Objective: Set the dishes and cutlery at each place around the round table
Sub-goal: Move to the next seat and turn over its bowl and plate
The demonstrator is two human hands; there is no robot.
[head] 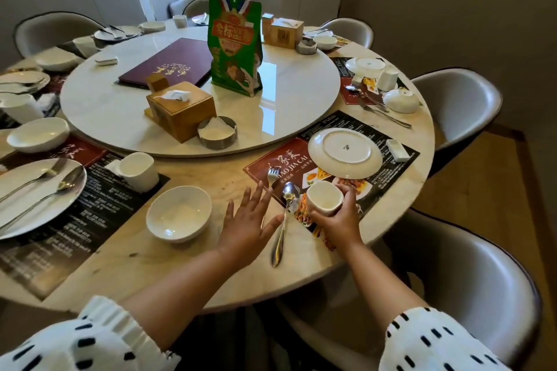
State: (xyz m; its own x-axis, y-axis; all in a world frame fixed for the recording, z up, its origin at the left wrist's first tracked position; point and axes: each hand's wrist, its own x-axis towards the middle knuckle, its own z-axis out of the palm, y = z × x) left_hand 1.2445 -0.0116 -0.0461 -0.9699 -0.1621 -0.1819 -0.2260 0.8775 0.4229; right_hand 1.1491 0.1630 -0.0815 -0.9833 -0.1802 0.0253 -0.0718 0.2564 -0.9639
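Note:
My right hand [340, 218] grips a white cup [324, 197] tilted toward me, just above the near edge of a red and black placemat [271, 163]. My left hand [250, 221] is spread flat with straight fingers over the handle of a fork [273, 175], next to a spoon [284, 215] lying on the marble table [193, 274]. An upside-down white plate [345, 152] lies on the placemat, with a small white chopstick rest [398, 150] to its right. A white bowl [179, 212] sits left of my left hand.
A turntable [120, 117] carries a wooden tissue box [180, 108], a metal ashtray [217, 132], a maroon menu [168, 63] and a green snack bag [235, 42]. Other places hold plates, cups, bowls and cutlery. Grey chairs [461, 108] ring the table.

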